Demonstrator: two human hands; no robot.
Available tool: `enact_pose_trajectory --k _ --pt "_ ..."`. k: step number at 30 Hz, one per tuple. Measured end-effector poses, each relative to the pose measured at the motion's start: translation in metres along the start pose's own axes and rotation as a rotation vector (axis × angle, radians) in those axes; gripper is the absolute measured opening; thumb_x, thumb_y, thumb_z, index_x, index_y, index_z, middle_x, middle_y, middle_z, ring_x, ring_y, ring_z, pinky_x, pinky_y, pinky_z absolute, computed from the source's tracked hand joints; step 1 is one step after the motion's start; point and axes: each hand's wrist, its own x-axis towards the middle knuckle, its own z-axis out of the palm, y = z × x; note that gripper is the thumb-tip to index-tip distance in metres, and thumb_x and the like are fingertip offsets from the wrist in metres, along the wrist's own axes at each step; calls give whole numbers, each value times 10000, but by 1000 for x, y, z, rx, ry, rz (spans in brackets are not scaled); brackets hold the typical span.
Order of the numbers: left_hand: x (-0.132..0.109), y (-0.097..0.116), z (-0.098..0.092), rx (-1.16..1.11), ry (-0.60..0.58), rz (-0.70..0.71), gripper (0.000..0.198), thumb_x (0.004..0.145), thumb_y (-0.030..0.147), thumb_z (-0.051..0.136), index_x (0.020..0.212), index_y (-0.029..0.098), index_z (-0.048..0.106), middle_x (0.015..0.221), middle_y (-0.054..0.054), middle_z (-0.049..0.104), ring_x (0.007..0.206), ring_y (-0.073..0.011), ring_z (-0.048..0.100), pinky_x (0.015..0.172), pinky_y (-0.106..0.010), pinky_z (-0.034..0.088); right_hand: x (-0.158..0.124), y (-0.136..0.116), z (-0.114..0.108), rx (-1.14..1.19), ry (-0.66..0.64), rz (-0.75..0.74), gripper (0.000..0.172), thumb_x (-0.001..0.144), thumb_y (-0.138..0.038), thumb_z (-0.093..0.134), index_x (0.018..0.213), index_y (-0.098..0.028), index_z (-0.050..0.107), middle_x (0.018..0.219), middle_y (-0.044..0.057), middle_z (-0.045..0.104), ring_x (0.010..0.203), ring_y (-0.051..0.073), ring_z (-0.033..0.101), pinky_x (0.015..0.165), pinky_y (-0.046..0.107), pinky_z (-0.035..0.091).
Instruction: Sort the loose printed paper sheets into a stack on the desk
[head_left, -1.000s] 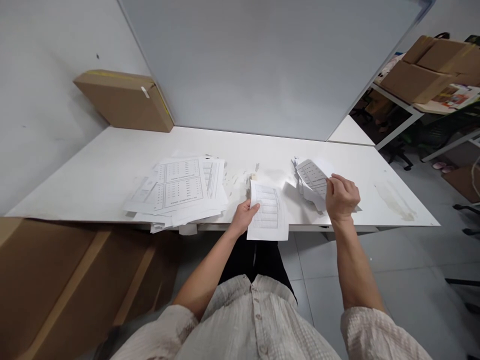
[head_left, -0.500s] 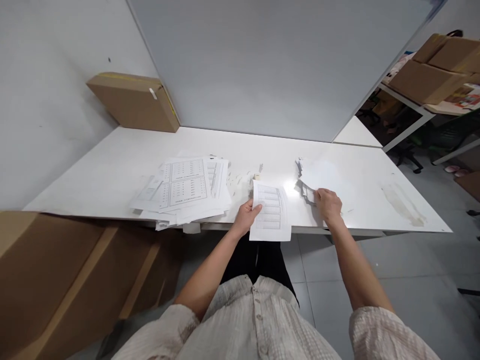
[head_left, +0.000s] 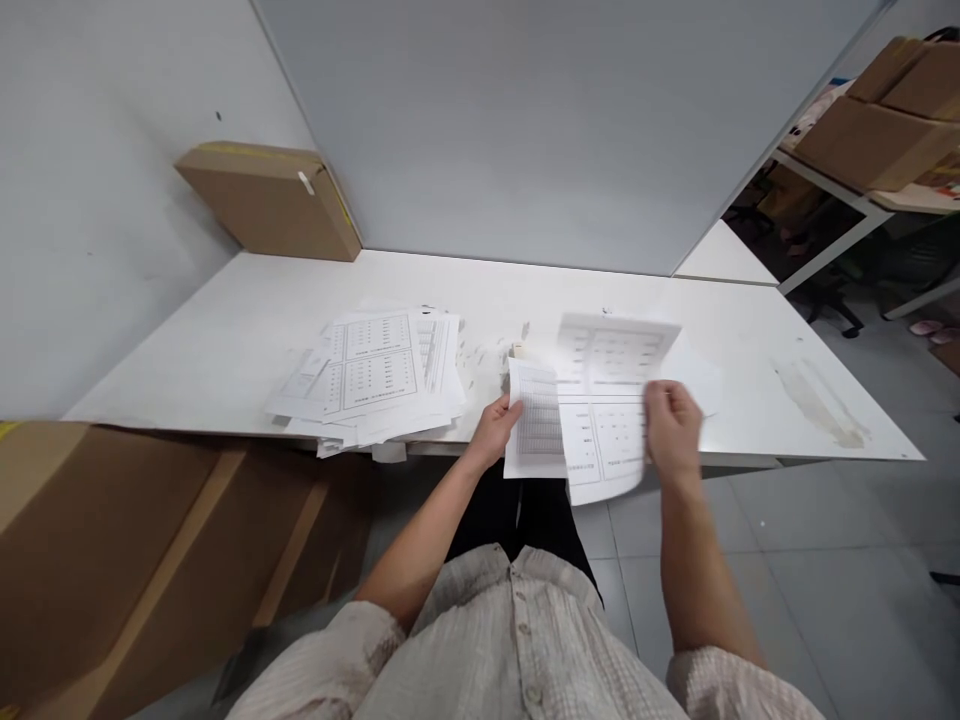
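My left hand (head_left: 495, 432) is closed on the left edge of a printed sheet (head_left: 534, 425), which hangs a little past the table's front edge. Thumb on top, it grips the paper. My right hand (head_left: 673, 425) is closed on the right edge of a second printed sheet (head_left: 611, 430), bent across its middle and blurred by motion. That sheet overlaps the right side of the first one. To the left lies a loose, uneven pile of printed papers (head_left: 375, 375). More white paper (head_left: 697, 375) shows flat on the table behind my right hand.
The white table (head_left: 757, 350) meets a tall grey panel (head_left: 480, 130) at its back. A flat cardboard box (head_left: 262, 205) leans at the back left. Large cardboard boxes (head_left: 142, 560) stand below on the left. More boxes (head_left: 862, 140) sit on another table at the far right.
My right hand has raised a printed sheet from the right side of the table and brought it against the left-hand sheet. My left hand has kept its hold.
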Motion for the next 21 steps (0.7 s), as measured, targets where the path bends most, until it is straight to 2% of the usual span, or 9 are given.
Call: enact_pose_trajectory --k 2,6,11,13,15,17,19,21 --pt "-1 1 1 -5 29 7 435 744 459 659 1044 144 656 1053 -101 685 1057 -266 592 966 -420 402 -4 18 23 -89 -127 79 294 841 -441 455 708 -188 524 648 -2 517 624 140 449 573 265 345" --pt "-2 2 3 -29 50 -17 470 758 514 619 1020 125 650 1003 -118 695 1031 -272 605 918 -420 436 -13 41 54 -214 -228 147 306 851 -452 405 710 -200 507 655 15 549 635 157 464 597 282 342" --pt "-1 -1 5 85 97 -31 471 716 488 671 1013 125 627 912 -92 708 907 -256 646 831 -415 481 -23 41 57 -250 -289 157 374 855 -513 377 783 -194 559 681 40 592 645 177 502 610 300 368" --pt "-2 0 7 108 107 -5 458 730 482 658 1012 123 623 904 -86 708 883 -247 650 815 -410 492 -23 39 52 -244 -284 174 410 841 -540 400 886 -182 595 796 76 638 691 193 535 654 324 398" --pt "-5 7 10 124 65 47 441 765 474 625 1037 127 616 920 -86 707 870 -237 653 800 -404 504 -20 35 44 -154 -270 230 460 807 -553 475 1053 -180 584 993 115 645 811 217 571 725 351 428" --pt "-9 20 15 176 -24 130 414 802 455 590 1069 139 611 956 -88 702 884 -227 651 810 -397 509 -15 28 36 63 -363 305 508 775 -532 552 1161 -203 544 1110 118 620 923 229 580 774 362 449" --pt "-13 39 21 289 -111 260 373 832 431 560 1069 151 624 1006 -88 692 937 -216 636 867 -386 495 -8 14 28 340 -501 332 455 765 -485 599 1140 -233 553 1076 88 639 939 219 593 780 358 469" --pt "-15 58 25 389 -147 406 342 854 408 534 1079 167 625 1062 -78 675 1002 -210 613 914 -377 476 -1 -1 24 552 -511 270 335 758 -428 635 1035 -248 580 971 48 663 896 199 607 781 356 481"
